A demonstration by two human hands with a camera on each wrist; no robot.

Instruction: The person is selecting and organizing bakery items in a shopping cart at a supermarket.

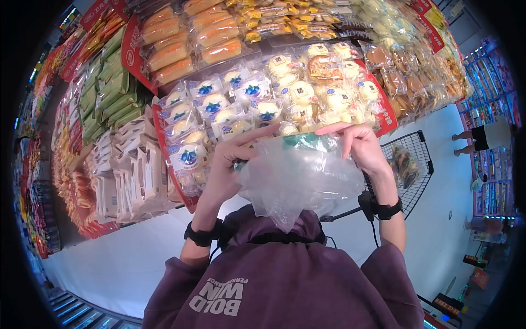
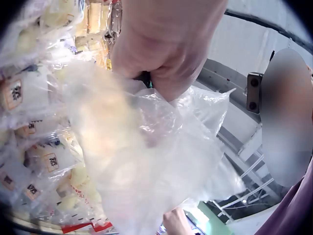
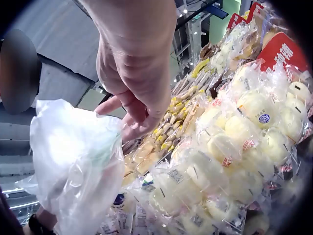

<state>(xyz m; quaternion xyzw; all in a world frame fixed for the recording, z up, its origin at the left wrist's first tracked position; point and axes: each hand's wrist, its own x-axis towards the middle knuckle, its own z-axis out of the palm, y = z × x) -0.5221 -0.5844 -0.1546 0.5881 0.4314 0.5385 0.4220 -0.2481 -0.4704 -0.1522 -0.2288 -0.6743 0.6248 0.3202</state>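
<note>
A thin translucent plastic bag [image 1: 304,175] hangs between both hands in front of the chest, with a green patch along its upper edge. At its left side the left hand [image 1: 233,156] grips the bag, thumb and fingers bent over the film. The right hand [image 1: 361,145] pinches the opposite upper side, its index finger reaching along the edge. In the right wrist view, curled fingertips [image 3: 134,122] lie at the bag's rim. Just beyond the hands, wrapped round buns [image 1: 301,93] and blueberry-labelled packs [image 1: 211,104] fill a red-edged display bin.
A black wire shopping cart [image 1: 424,164] with a few packs inside stands to the right. Green packs [image 1: 112,93] and beige packs [image 1: 131,170] lie at left; long wrapped breads [image 1: 213,33] lie behind. Another person [image 1: 487,137] stands in the aisle at far right.
</note>
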